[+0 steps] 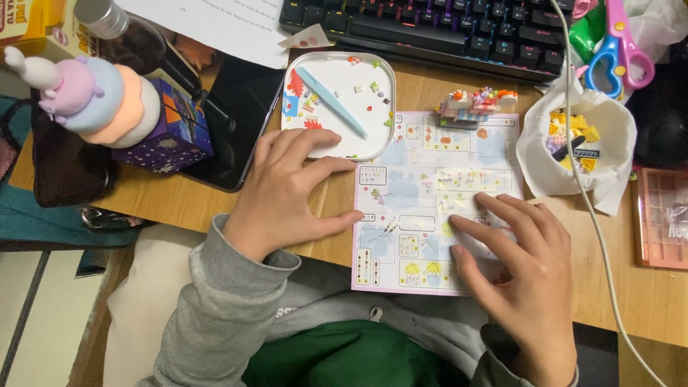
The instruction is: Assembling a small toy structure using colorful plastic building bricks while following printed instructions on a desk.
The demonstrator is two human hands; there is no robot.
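My left hand [287, 190] lies flat on the wooden desk, fingers spread, tips touching the near rim of a white tray [383, 107] and the left edge of a pastel instruction sheet [416, 186]. My right hand [519, 276] rests palm down on the lower right part of that sheet, fingers apart, holding nothing. In the tray lie a light blue tweezer tool [331, 100] and several tiny coloured bricks. A small half-built brick model [473, 106] stands at the sheet's top edge.
A white bag of small bricks [573, 143] sits right of the sheet, a white cable [595, 208] crossing it. A dark keyboard [430, 29] lies behind, scissors [623, 50] at the back right, a pink box [663, 215] far right. A dark tablet [236, 115], purple box and pastel figure [93, 97] stand left.
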